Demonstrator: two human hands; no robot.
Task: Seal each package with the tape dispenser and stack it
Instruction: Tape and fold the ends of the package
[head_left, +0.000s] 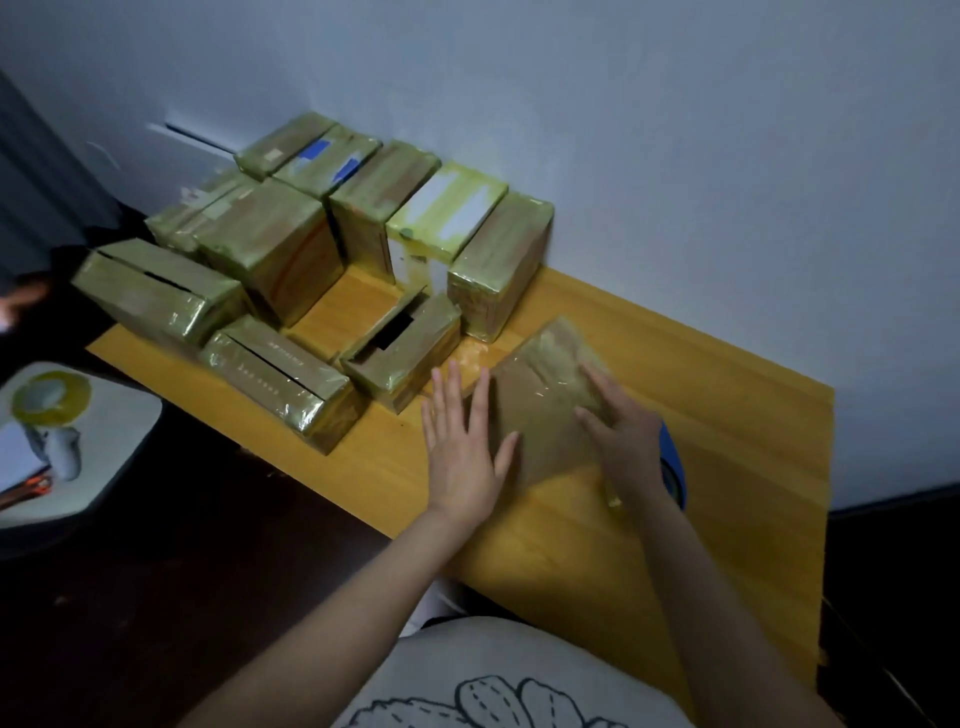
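A flat brown cardboard package with shiny tape across its far part lies on the yellow wooden table. My left hand lies flat with straight fingers against the package's left edge. My right hand presses flat on its right side, fingers spread over the taped part. A blue tape dispenser shows partly behind my right hand and wrist. Several taped packages are stacked against the wall.
Two boxes with open slots and another taped box sit left of my hands. A roll of yellowish tape lies on a white stool at the left. The wall stands close behind the stack.
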